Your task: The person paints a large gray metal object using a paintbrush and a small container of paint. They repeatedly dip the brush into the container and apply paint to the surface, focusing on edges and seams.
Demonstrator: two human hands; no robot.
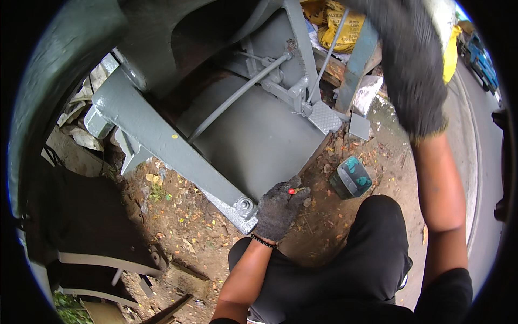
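- Bare brown dirt (178,227) strewn with dry leaves and scraps is what the person crouches on, with a paved strip (485,162) curving along the right edge.
- Filling the upper half is a big grey-painted metal machine (253,140), with a slanting beam (156,135), a thin rod (237,94) and a ribbed step plate (325,117).
- Yellow sacks (340,24) lie behind the machine, partly cut off by its frame.
- Black-clad knees (372,243) come into the bottom of the view.
- Raised high, the right hand (413,70) in a dark knit glove is blurred, with the forearm straight up from the lower right. Whether its fingers are closed on anything I cannot tell.
- Low at the beam's foot, the left hand (278,208), gloved alike with a black band at the wrist, has its fingers curled shut around a small tool with a red tip (292,191). Most of the tool is hidden in the glove.
- A teal-lidded tin (352,177) sits on the dirt just right of that hand.
- A bolt (245,206) sits in the beam's end, just beside the left glove.
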